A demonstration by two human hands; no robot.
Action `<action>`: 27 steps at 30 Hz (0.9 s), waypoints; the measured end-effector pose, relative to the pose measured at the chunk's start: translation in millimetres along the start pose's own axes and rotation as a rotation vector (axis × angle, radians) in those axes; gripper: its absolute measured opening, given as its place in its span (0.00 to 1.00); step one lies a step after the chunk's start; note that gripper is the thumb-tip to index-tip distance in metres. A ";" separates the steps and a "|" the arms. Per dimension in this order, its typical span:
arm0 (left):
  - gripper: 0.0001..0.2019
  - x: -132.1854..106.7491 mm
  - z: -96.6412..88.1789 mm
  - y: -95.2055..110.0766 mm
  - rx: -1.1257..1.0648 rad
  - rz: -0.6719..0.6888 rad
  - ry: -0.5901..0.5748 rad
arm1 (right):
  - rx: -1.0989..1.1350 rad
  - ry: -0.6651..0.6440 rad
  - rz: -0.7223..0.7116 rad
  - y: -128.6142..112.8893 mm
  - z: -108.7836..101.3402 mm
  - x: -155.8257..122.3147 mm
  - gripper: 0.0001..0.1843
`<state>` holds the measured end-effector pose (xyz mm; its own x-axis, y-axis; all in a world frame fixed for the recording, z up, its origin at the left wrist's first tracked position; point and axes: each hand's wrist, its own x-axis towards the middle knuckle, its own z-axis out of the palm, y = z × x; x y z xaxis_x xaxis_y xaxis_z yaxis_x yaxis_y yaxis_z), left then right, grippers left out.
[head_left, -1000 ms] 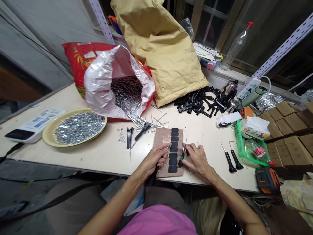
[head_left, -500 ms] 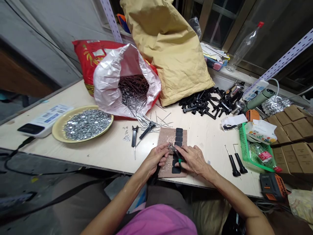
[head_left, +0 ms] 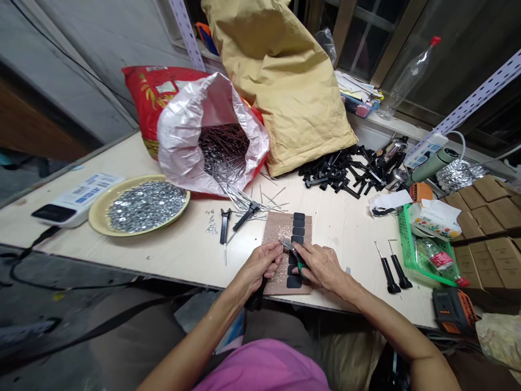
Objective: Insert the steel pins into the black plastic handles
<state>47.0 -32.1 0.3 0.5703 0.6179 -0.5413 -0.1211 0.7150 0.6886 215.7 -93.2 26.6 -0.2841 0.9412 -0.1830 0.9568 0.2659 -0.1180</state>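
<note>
My right hand (head_left: 323, 266) is closed around green-handled scissors (head_left: 300, 266), whose metal blades point toward my left fingertips. My left hand (head_left: 260, 263) pinches close to those blades, and a black plastic handle (head_left: 255, 298) sticks out below it toward me. Whatever small part sits at the left fingertips is too fine to make out. Both hands are over a brown board (head_left: 277, 279) with a column of black rounded pads (head_left: 298, 231) and pale crumbs scattered on it. Beyond the board lie black-handled metal rods (head_left: 224, 228) and small loose washers (head_left: 211, 224).
A red sack (head_left: 148, 98) full of metal rods (head_left: 223, 157) leans beside a tan sack (head_left: 293, 92). At left stands a yellow plate (head_left: 95, 220) of washers. Black plastic parts (head_left: 337, 171) are heaped at the back; a green basket (head_left: 407, 255) and cardboard boxes (head_left: 502, 260) stand right.
The scissors and my right hand have shifted slightly, with the green handle turning a little more into view. My left hand stays nearly in place.
</note>
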 end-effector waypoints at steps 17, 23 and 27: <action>0.22 4.1 0.1 -6.2 0.065 0.004 0.113 | -0.100 -0.125 0.208 12.5 -19.4 -4.3 0.25; 0.21 -1.4 -1.8 -1.7 0.047 -0.005 0.139 | -0.042 -0.184 0.572 63.4 -13.9 -28.0 0.22; 0.22 -4.2 -6.0 -1.1 0.047 -0.014 0.133 | 0.068 -0.199 0.464 88.8 -2.9 -44.2 0.30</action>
<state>39.9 -33.4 -1.0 0.4582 0.6481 -0.6083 -0.0737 0.7097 0.7006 313.4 -110.6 27.1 0.1567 0.8973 -0.4126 0.9807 -0.1907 -0.0423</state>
